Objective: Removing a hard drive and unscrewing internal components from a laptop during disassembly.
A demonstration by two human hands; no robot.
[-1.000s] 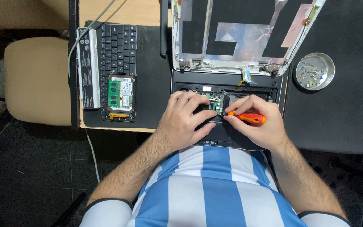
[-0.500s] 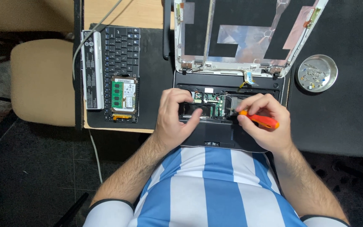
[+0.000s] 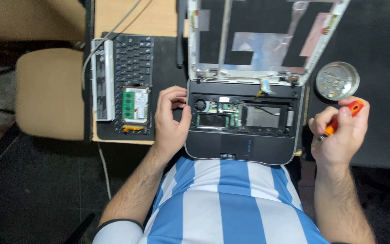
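Note:
A small opened laptop base (image 3: 242, 149) lies in front of me, its inner boards and a fan exposed, with the bare screen lid (image 3: 262, 40) tipped back behind it. My left hand (image 3: 170, 119) rests against the left edge of the base, fingers curled and holding nothing. Off to the right of the base, my right hand (image 3: 339, 133) grips an orange-handled screwdriver (image 3: 346, 115), its tip pointing down-left and away from the laptop.
A removed black keyboard (image 3: 134, 74) lies at left with a green circuit board (image 3: 135, 105) on it and a white strip (image 3: 102, 81) beside it. A round metal dish (image 3: 337, 80) sits at right. A beige chair seat (image 3: 50, 92) stands left of the desk.
Both hands have left the laptop's open interior. The left hand slid to the base's left edge; the right hand carried the screwdriver out to the right.

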